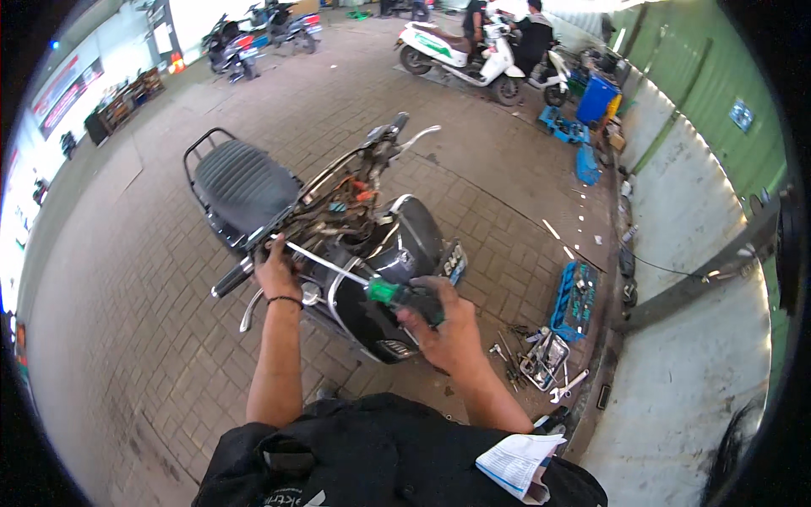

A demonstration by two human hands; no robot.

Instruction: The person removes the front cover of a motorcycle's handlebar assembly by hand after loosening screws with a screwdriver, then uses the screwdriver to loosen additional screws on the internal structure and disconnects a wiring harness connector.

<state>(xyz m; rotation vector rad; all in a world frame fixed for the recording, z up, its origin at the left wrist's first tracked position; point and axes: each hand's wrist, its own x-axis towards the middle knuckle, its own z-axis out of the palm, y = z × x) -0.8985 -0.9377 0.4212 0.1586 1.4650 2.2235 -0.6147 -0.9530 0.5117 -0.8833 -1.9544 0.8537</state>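
- My right hand (452,319) is wrapped around the handle of a long silver-shafted screwdriver with a green-and-black grip (382,291), near the centre of the frame; my left hand (277,272), left of centre, curls its fingers by the far end of the shaft, how firmly I cannot tell.
- Across the middle sits the glossy black motor scooter (359,317), its tangle of exposed wiring (345,207) open to view; I'd keep the shaft clear of it.
- At lower right stands a bright blue toolbox (574,302).
- Just below it lies a silver metal tray (541,372) with tools.
- For good control, I'd line up wrist, handle and shaft, letting the left fingers guide.
- The tip is hidden from me, so I'd feel it seat before adding force.
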